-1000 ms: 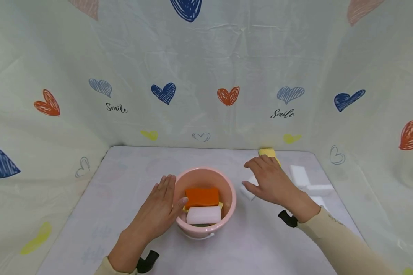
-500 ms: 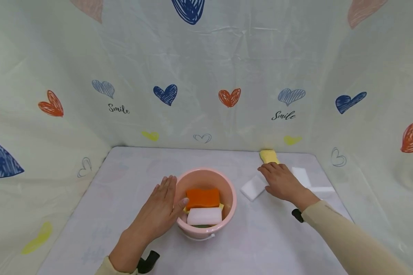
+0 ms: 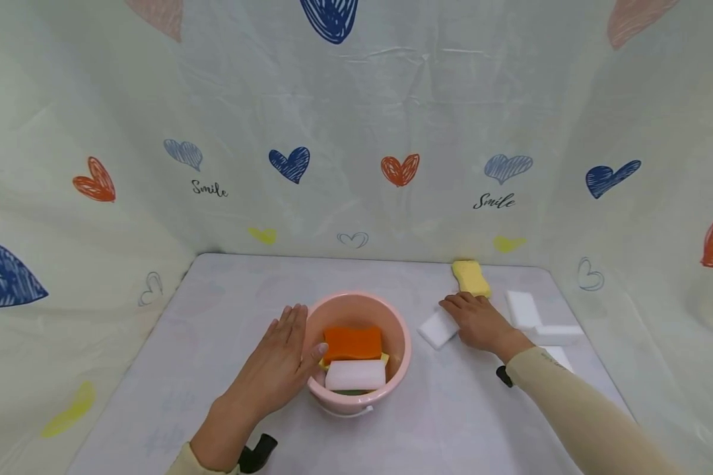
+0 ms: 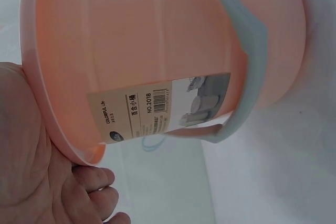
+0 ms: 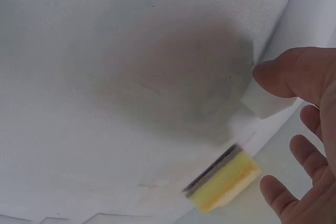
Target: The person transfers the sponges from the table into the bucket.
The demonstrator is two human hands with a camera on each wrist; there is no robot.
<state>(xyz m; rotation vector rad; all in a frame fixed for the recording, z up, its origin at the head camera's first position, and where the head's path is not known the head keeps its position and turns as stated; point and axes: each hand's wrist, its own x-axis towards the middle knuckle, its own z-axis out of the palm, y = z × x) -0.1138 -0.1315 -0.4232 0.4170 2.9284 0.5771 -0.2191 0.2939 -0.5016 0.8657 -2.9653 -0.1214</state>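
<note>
A pink bucket stands mid-table with an orange sponge and a white sponge inside. My left hand lies flat against the bucket's left side, fingers straight and thumb at the rim. In the left wrist view the bucket wall with its label fills the frame beside my left hand. My right hand rests on the right end of a white sponge block lying on the table. In the right wrist view my thumb touches that block while the other fingers stay spread.
A yellow sponge lies at the back right, also seen in the right wrist view. Several more white blocks lie right of my right hand. Heart-printed cloth walls enclose the white table on three sides.
My right hand has moved right and sunk down onto the right end of the white block. The left hand and the bucket have not moved.
</note>
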